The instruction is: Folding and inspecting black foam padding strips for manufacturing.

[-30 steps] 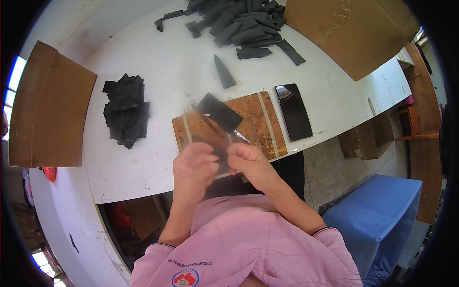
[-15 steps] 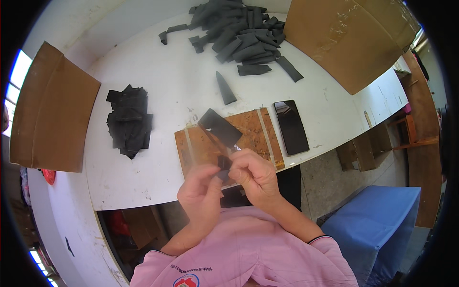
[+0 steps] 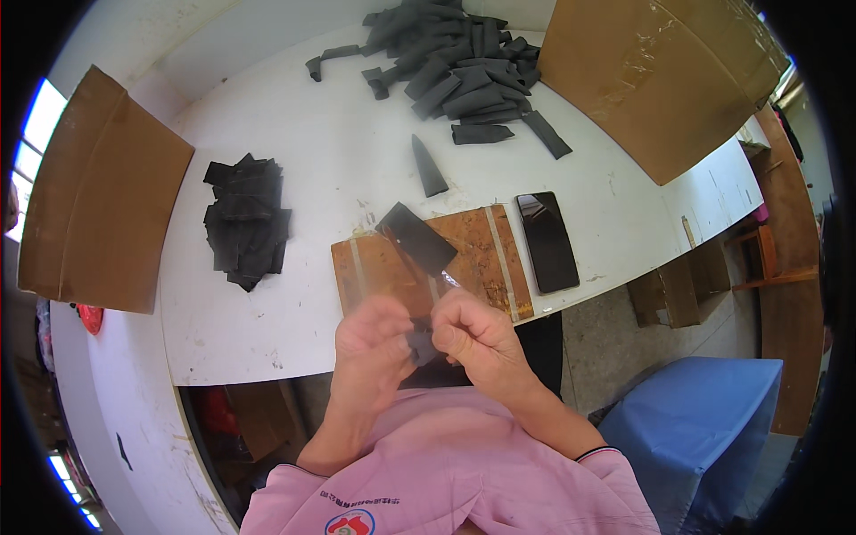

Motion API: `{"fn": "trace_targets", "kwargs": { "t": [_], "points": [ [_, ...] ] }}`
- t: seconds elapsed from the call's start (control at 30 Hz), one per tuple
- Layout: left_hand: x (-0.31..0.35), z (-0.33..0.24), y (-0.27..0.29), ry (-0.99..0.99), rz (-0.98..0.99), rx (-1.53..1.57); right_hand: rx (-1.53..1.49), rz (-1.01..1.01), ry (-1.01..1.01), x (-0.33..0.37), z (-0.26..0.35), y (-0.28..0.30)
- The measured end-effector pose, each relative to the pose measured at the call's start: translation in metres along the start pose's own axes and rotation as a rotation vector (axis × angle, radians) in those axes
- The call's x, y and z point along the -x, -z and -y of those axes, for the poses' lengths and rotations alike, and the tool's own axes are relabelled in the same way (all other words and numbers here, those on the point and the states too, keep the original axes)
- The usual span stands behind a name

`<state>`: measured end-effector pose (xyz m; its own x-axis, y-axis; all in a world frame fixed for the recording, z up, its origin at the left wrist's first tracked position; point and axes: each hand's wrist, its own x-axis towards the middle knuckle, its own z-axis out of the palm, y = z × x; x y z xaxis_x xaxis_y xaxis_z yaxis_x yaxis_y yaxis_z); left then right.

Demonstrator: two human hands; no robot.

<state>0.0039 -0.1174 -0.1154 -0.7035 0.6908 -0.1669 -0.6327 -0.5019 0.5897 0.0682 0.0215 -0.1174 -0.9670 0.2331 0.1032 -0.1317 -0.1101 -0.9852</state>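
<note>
Closest in, the person's pink sleeves rise from the lower edge and both hands meet just over the near edge of the white table (image 3: 294, 321). The left hand (image 3: 373, 346) and the right hand (image 3: 474, 334) hold a clear plastic sleeve (image 3: 397, 272) between them, fingers of each hand closed on its lower end, the two hands almost touching. A flat black strip (image 3: 416, 238) sits in the upper part of the sleeve, tilted up and away from the hands; a darker bit shows between the thumbs, too hidden to tell what it is.

Under and just beyond the hands lies a brown wooden board (image 3: 486, 259) with pale bands across it. Just right of the board lies a black phone (image 3: 547, 241), screen up. Left of the board, well apart, stands a stack of black pieces (image 3: 245, 221). Farther out lies a single pointed black piece (image 3: 428, 167), and beyond it a big loose heap of black strips (image 3: 464, 62) near the far edge of the table.

A flattened cardboard sheet (image 3: 98, 196) lies at the far left, and a cardboard box (image 3: 660, 80) stands at the far right; what it contains cannot be seen. A blue covered thing (image 3: 704, 428) stands on the floor to the right.
</note>
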Motion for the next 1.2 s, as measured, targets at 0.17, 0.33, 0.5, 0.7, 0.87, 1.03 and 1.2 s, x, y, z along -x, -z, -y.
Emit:
{"fn": "trace_targets", "kwargs": {
  "t": [0.17,0.33,0.5,0.7,0.87,1.03,1.2],
  "points": [
    [0.005,-0.008,-0.008,0.071,0.130,0.256,-0.082,0.154,0.010,-0.005,0.033,-0.011],
    [-0.005,-0.036,-0.033,0.033,0.549,0.499,0.227,0.134,0.357,-0.041,0.064,-0.016],
    [-0.058,-0.045,-0.010,0.287,0.442,0.751,-0.095,0.126,-0.157,-0.090,0.038,0.013],
    [-0.062,-0.024,0.019,0.206,-0.031,0.456,-0.296,0.102,-0.291,-0.088,-0.002,0.012],
    [-0.040,-0.038,-0.038,-0.224,0.035,-0.238,-0.226,0.332,-0.243,-0.104,0.029,0.017],
    [-0.051,-0.026,-0.002,-0.192,-0.051,-0.330,-0.316,0.259,-0.339,-0.095,-0.016,0.017],
    [-0.053,-0.033,0.014,0.057,0.047,0.308,-0.213,0.232,-0.227,-0.098,0.003,0.009]
  ]
}}
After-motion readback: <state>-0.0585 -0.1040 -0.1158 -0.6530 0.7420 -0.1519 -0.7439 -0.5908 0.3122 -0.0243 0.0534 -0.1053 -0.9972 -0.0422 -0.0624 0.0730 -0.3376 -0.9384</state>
